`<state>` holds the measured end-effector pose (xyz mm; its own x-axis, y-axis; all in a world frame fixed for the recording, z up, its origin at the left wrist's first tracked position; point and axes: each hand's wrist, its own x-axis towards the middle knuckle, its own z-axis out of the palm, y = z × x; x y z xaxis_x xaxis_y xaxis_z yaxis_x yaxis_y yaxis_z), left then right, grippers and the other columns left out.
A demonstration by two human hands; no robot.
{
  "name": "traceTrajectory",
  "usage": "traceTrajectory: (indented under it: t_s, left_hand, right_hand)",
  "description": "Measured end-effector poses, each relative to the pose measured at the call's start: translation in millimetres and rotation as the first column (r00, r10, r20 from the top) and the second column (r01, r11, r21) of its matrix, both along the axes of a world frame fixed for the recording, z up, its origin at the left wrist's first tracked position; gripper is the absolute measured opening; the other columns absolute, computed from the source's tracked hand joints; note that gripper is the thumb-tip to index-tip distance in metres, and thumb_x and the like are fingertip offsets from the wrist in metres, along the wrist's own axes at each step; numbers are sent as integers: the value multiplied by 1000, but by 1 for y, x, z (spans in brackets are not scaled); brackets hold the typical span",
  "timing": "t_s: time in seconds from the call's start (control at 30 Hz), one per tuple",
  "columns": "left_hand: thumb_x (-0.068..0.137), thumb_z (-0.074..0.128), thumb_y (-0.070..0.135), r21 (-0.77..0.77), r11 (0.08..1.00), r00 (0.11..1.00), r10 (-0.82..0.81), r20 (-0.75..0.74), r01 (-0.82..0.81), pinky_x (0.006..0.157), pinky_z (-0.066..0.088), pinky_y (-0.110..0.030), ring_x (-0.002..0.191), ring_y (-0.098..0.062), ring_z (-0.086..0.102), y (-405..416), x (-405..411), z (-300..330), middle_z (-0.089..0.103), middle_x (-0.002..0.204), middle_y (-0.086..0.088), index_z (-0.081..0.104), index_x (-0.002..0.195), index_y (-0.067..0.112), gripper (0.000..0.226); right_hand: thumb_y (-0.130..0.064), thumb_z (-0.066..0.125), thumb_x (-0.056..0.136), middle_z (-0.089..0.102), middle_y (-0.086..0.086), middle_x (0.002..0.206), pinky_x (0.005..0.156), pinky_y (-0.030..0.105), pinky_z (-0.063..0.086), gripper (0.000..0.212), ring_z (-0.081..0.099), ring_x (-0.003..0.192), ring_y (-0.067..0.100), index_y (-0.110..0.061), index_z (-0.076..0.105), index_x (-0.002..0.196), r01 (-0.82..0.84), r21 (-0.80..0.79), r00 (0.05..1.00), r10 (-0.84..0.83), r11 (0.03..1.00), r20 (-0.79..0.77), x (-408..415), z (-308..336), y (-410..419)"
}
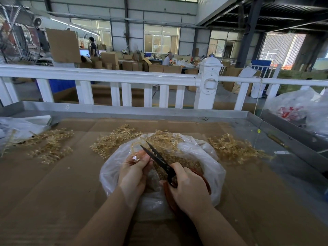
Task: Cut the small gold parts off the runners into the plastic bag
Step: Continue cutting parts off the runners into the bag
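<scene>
Bag (209, 167) centre, gold parts (177, 162) inside. Left hand (132, 172) pinches runner (136, 158) over it; right hand (188, 185) grips scissors (159, 159), blades apart. Runner piles (234, 148) at 10, 12, 2 o'clock.

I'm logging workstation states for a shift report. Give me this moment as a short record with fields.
left hand: left hand pinches a gold runner over the bag
right hand: right hand grips scissors, blades open
bag: clear plastic bag under both hands, cut gold parts inside
uncut stock: runner piles on the cardboard, left, behind and right of bag
</scene>
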<state>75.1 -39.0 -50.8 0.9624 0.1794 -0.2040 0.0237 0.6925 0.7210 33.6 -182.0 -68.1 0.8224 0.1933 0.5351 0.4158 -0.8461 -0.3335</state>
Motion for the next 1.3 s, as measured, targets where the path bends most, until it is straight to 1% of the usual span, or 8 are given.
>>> traceTrajectory:
  t_s: [0.13,0.3,0.47,0.63,0.73,0.9,1.2,1.3]
  left_hand:
    - [88,56,-9,-15,1000,1000,9,20,-9,53,54,-16,57,-8,67,1,0,-1,71,66,-3,64,86,5,16]
    - [89,55,-9,-43,999,999,11,34,-10,53,54,-15,56,-7,66,1,0,-1,70,65,-1,65,84,6,18]
    - [89,55,-9,-38,999,999,0,34,1,53,55,-16,58,-8,66,2,-1,-2,71,67,-3,65,85,6,18]
    - [89,53,-10,-23,999,999,-30,17,31,53,55,-15,55,-8,66,3,1,-3,70,65,-3,64,85,5,19]
    - [89,54,-10,-13,999,999,-52,3,52,53,55,-16,56,-9,67,4,4,-4,71,68,-5,65,88,5,18]
    - [88,56,-9,-8,998,998,-55,-3,55,53,55,-17,58,-10,67,5,7,-6,71,71,-6,66,89,5,17]
    - [87,58,-7,-23,1000,1000,-17,20,17,55,56,-17,56,-10,65,3,5,-6,70,68,-5,64,87,5,14]
    - [87,58,-8,6,1000,1000,-7,13,6,56,56,-18,57,-10,65,3,4,-6,70,69,-5,64,87,6,15]
  right_hand:
    - [-50,52,90,65,-3,98,76,30,53,39,62,91,16,-25,50,120,-1,-8,1000,1,1000,-16,0,1,1]
    - [-50,53,90,66,0,97,73,28,53,41,63,88,18,-22,52,121,-4,-5,1000,4,1000,3,-1,3,3]
    - [-44,78,73,66,-1,73,53,26,53,39,64,65,18,-16,67,98,84,-70,992,-76,994,103,-6,6,3]
    - [-49,79,69,66,0,70,47,27,52,43,63,63,18,-15,69,94,135,-119,986,-122,984,111,-9,10,3]
    - [-48,78,73,68,4,73,53,30,54,46,65,67,21,-12,70,100,126,-136,989,-114,983,91,-8,9,3]
    - [-49,63,86,68,10,95,75,34,54,54,64,90,26,-11,60,125,58,-94,998,-55,994,33,-5,7,5]
    - [-46,66,85,69,10,90,71,33,54,52,66,85,26,-10,61,122,45,-98,998,-41,994,50,-4,5,4]
    - [-51,60,87,69,8,95,76,34,52,52,64,90,25,-13,60,122,45,-95,998,-40,994,56,-4,6,5]
